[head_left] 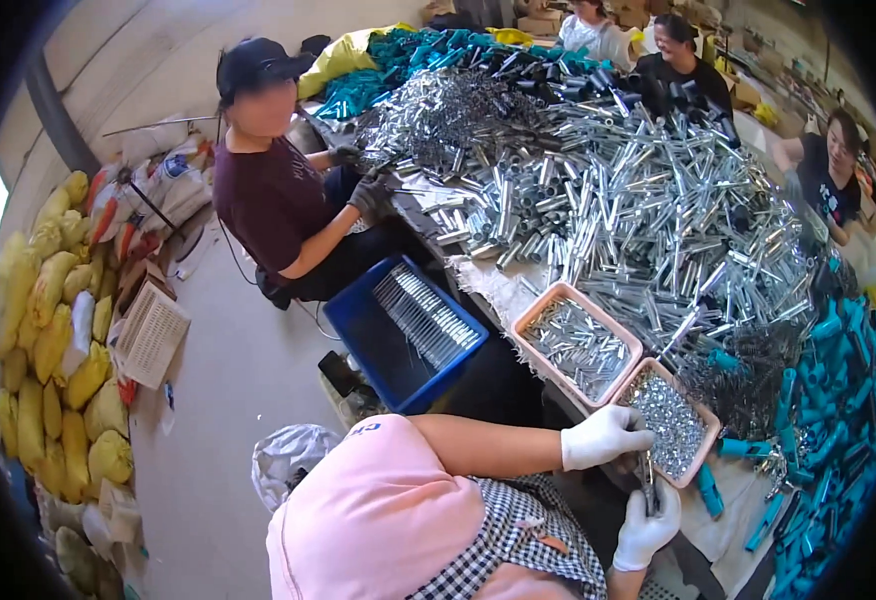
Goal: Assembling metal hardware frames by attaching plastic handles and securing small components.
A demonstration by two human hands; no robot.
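My left hand (600, 440), in a white glove, is closed with its fingertips pinched at the upper end of a slim metal piece (649, 478). Below it, my right hand (648, 525), also white-gloved, grips the lower part of that piece, which stands roughly upright. Its exact kind is too small to make out. Just beyond my hands, a pink tray (710, 440) holds many small shiny metal parts. Beside it to the left, a second pink tray (528, 325) holds short metal pins or tubes.
A large heap of silver metal tubes (648, 200) covers the table, with teal plastic sleeves (838, 390) at the right. A blue crate (358, 350) of lined-up metal rods stands at left. A gloved co-worker (273, 190) works beyond it. Yellow sacks (58, 370) are piled far left.
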